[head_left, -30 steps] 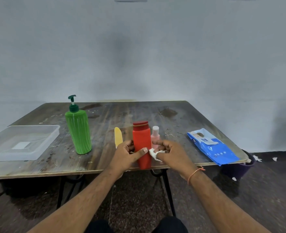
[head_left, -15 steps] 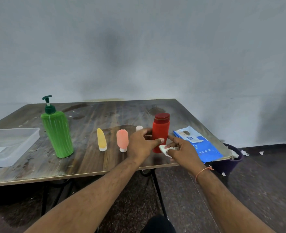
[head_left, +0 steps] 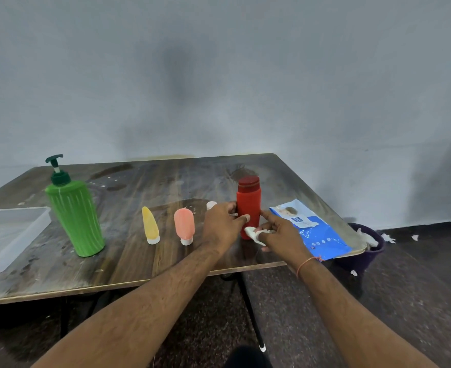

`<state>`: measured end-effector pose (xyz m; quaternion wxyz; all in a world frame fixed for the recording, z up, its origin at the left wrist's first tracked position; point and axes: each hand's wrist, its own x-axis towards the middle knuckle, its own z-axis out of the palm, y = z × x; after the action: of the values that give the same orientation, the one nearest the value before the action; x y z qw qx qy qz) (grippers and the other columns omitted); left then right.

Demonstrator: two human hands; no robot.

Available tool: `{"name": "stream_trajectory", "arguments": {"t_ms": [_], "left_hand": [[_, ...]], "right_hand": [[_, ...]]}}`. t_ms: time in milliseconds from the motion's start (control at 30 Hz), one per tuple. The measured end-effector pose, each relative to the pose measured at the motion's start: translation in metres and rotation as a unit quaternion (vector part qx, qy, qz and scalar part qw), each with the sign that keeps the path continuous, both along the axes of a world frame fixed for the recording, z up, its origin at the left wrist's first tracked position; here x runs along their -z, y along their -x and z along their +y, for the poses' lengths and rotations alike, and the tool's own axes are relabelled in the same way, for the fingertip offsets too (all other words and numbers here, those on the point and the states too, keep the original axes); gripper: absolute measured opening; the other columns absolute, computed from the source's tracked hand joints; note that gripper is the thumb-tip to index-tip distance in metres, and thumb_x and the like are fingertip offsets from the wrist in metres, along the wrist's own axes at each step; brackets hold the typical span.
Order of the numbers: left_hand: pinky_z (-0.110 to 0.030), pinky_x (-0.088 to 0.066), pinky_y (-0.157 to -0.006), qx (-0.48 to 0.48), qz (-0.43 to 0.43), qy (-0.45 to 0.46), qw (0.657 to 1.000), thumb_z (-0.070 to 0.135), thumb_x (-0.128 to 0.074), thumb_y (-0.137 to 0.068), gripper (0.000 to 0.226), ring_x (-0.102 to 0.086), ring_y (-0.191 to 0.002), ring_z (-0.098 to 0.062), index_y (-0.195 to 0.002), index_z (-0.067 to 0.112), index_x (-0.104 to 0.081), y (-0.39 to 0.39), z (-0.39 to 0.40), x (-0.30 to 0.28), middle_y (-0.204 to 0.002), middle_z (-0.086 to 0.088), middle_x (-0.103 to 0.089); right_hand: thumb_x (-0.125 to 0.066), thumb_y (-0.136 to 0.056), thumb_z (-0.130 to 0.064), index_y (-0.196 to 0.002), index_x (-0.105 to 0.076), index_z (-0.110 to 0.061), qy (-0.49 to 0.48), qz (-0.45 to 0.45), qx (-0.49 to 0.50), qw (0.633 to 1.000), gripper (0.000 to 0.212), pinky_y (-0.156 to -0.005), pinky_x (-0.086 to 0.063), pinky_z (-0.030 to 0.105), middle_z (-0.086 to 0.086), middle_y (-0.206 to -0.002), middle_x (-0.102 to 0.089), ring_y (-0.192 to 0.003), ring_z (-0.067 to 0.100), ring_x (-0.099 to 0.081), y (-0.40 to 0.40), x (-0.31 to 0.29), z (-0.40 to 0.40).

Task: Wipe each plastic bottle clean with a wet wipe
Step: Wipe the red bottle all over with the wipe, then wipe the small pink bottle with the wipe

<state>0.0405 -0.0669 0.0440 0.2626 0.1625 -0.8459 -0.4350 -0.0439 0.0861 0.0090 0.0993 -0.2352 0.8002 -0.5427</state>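
red bottle (head_left: 248, 205) | green pump bottle (head_left: 75, 216) — pale stripes | blue pack (head_left: 312, 229) | bin (head_left: 365, 251) — perhaps purple

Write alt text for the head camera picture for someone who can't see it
A person's left hand grips an upright red bottle on a wooden table while the right hand pinches a crumpled wet wipe at its base. A green pump bottle stands left.

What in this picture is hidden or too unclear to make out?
All from the head view:
- A small pale bottle: only its top shows behind the left hand.
- The red bottle: its base is covered by the wet wipe and the right hand.
- The clear tray: cut off by the left edge.
- Wipes pack: print too small to read.
- Dark bin: partly hidden by the table.
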Motion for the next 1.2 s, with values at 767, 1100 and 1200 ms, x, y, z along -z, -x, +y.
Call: {"name": "stream_trajectory", "arguments": {"t_ms": [767,1100,1200], "left_hand": [[-0.013,-0.043,-0.1,0.022,0.069,0.01,0.997,0.022,-0.074,-0.097,0.07,-0.048,-0.123,0.008,-0.159,0.026,-0.042,-0.016,0.011,-0.003,-0.14,0.023,-0.051],[-0.028,-0.053,-0.095,-0.052,0.073,0.176,0.98,0.034,-0.061,-0.1,0.046,-0.055,-0.106,0.005,-0.145,0.033,-0.05,-0.047,-0.047,-0.02,-0.145,0.018,-0.055],[-0.035,-0.054,-0.099,-0.042,0.001,0.256,0.966,0.039,-0.055,-0.103,0.047,-0.063,-0.122,-0.013,-0.148,0.027,-0.05,-0.041,-0.058,-0.013,-0.145,0.006,-0.062]], "right_hand": [[-0.073,-0.097,-0.004,-0.157,-0.046,-0.044,0.067,-0.015,-0.003,0.998,0.077,-0.085,-0.062,0.027,-0.003,-0.115,-0.075,-0.111,0.017,-0.07,0.011,0.027,-0.005],[-0.075,-0.095,-0.005,-0.16,-0.043,-0.041,0.021,0.013,0.013,1.0,0.081,-0.073,-0.056,0.015,-0.002,-0.129,-0.069,-0.114,0.011,-0.065,0.006,0.021,-0.006],[-0.074,-0.095,-0.005,-0.16,-0.043,-0.039,0.017,0.017,0.015,1.0,0.08,-0.073,-0.057,0.016,-0.003,-0.135,-0.066,-0.114,0.011,-0.065,0.003,0.019,-0.006]]}}
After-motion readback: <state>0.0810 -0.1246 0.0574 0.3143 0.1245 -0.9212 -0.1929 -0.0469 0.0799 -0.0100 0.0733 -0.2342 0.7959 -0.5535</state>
